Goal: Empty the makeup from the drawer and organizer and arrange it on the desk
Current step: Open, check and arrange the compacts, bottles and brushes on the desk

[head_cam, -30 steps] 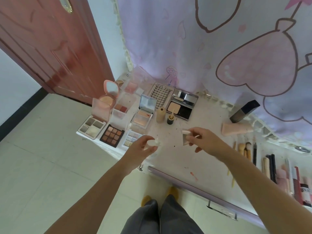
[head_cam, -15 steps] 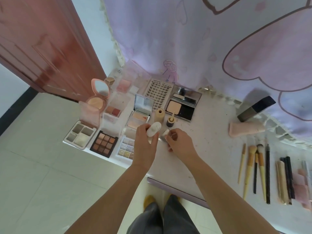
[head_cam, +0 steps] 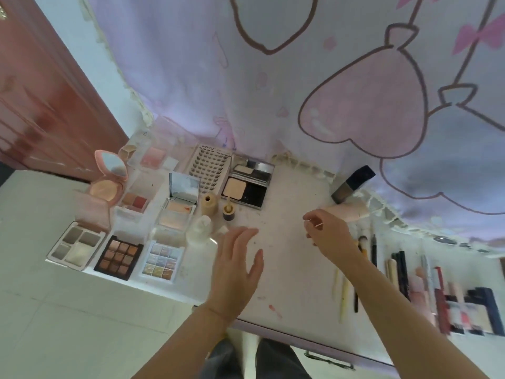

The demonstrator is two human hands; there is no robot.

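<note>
My left hand (head_cam: 237,259) hovers flat over the white desk (head_cam: 289,272), fingers straight, holding nothing. Just left of its fingertips stands a small pale bottle (head_cam: 200,231) with a small white cap (head_cam: 222,230) lying beside it. My right hand (head_cam: 326,233) is raised over the desk's middle, fingers loosely curled, with nothing visible in it. Open palettes lie in rows at the left: a grey one (head_cam: 75,246), a brown one (head_cam: 119,257), a shimmer one (head_cam: 161,259).
Further back are a round pink compact (head_cam: 108,181), a lash box (head_cam: 210,170), a powder compact (head_cam: 247,187) and a beige bottle (head_cam: 209,205). A dark bottle (head_cam: 352,184) and pink tube (head_cam: 348,212) lie right; brushes (head_cam: 363,248) and pencils line the right side.
Both hands let go of the pale bottle and its cap, which now rest on the desk. My left hand opened and drew back; my right hand moved right.
</note>
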